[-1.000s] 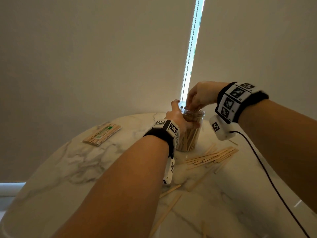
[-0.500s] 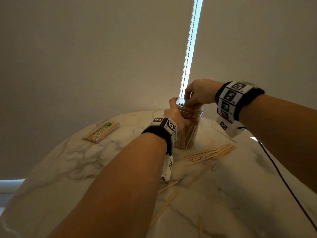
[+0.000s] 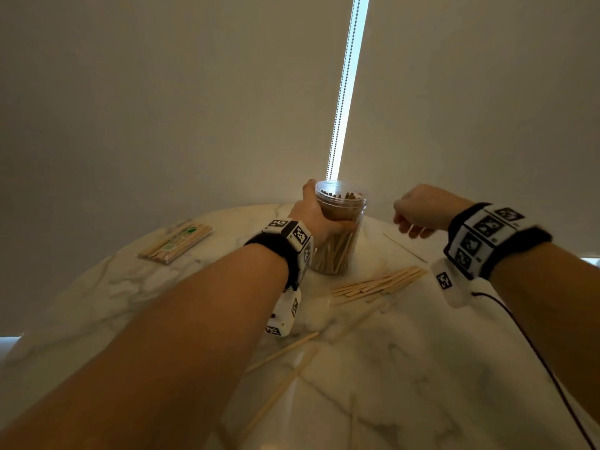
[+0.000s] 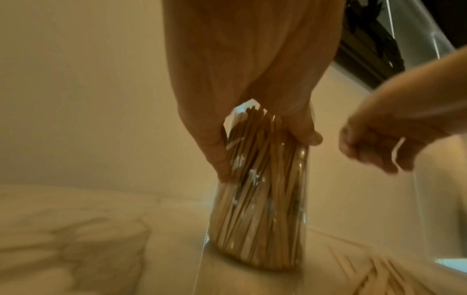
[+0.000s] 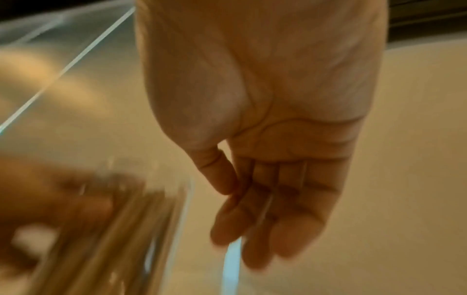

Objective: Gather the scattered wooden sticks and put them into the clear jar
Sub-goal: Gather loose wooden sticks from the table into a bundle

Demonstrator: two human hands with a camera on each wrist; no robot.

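The left hand [image 3: 319,216] grips the upright jar [image 3: 337,238] near the table's [image 3: 454,368] far edge while the right hand [image 3: 418,211], fingers loosely curled and empty, hovers beside it, nearer the sticks [image 3: 380,284] lying below, long axes running left-right.

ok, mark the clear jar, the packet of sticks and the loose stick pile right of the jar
clear jar [image 3: 337,254]: head view, lower wall below the left hand's fingers.
packet of sticks [image 3: 175,243]: head view, middle of the wrapped bundle.
loose stick pile [image 3: 378,285]: head view, centre of the fanned sticks on the table.
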